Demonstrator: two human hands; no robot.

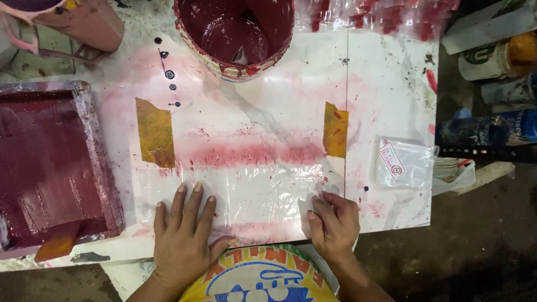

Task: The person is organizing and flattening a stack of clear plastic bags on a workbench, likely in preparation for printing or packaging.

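While the left hand [182, 237] is lying flat with its fingers spread, it is pressing down the near edge of a clear plastic sheet [240, 184] that is lying on the white table [386, 84], held at its far corners by two strips of yellow tape [155, 132]. To the right of that sheet, the right hand [334, 222] is curling its fingers and pinching a small white cloth or wad [306, 211] against the sheet's near right corner. A red ink smear [251, 154] is running across the sheet between the tapes. Left of the sheet, a printing screen frame [53, 162] flooded with dark red ink is resting on the table; beyond the sheet a bucket of red ink [235, 33] is standing, and to the sheet's right a small clear packet [404, 162] is lying. Judging from this, the step in hand is wiping the sheet clean while steadying it; the next move seems to call for firm strokes toward the smear without lifting the taped corners.
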